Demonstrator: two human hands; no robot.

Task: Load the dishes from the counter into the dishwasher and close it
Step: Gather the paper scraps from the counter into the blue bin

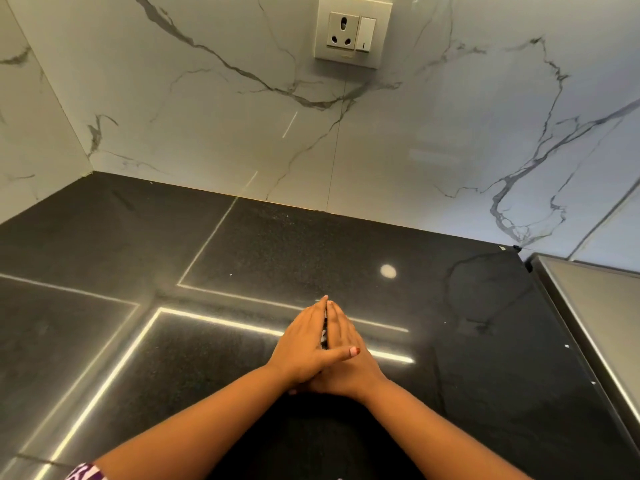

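Dishes: none are seen anywhere in the head view, so their place cannot be told.
Dishwasher: not in view; whether it is open, loaded or closed cannot be told.
Left hand (301,348): fingers straight, palm laid flat against the other hand, thumb crossed over it; nothing is held.
Right hand (348,337): fingers straight, pressed palm to palm with the left; nothing is held.
Hands together: joined just above the surface, near its front edge.
Surface (311,244): black polished stone; only light reflections are noted on it.
Progress (judged): no loading step is in hand. The visible stretch bears no dishes, which fits either a finished task or one not begun; which cannot be settled here.
Surroundings: marble-look wall (207,126) behind, wall socket with switch (351,31) above, steel ledge (602,306) at right.
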